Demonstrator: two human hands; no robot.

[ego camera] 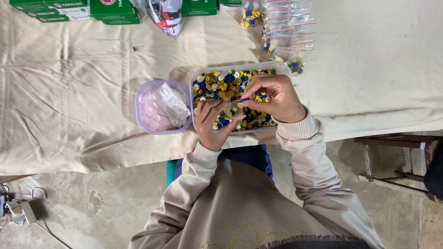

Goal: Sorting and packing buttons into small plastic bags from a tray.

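Blue, yellow and white buttons [221, 83] fill a clear rectangular tub [284, 69] that sits on a cream cloth-covered table [69, 92], and both hands work directly over it. Cupped palm-up above the near half of the tub, the left hand [213, 124] has its fingers curled round a small clear plastic bag [232, 109], gripping it between thumb and fingertips so that its mouth faces the other hand. Arched over the buttons from the far side, the right hand [272, 97] has its thumb and forefinger pinched together on a blue button [244, 100], right at the bag's opening and touching or almost touching the left fingertips; the other fingers are bent loosely above the heap. Just beside the tub on the left stands a smaller lilac-tinted round-cornered tub [140, 99] holding empty clear bags with red strips [162, 108]. Farther off, beyond the button tub, lies a pile of filled button bags [288, 32], and green boxes [69, 9] line the table's far edge.
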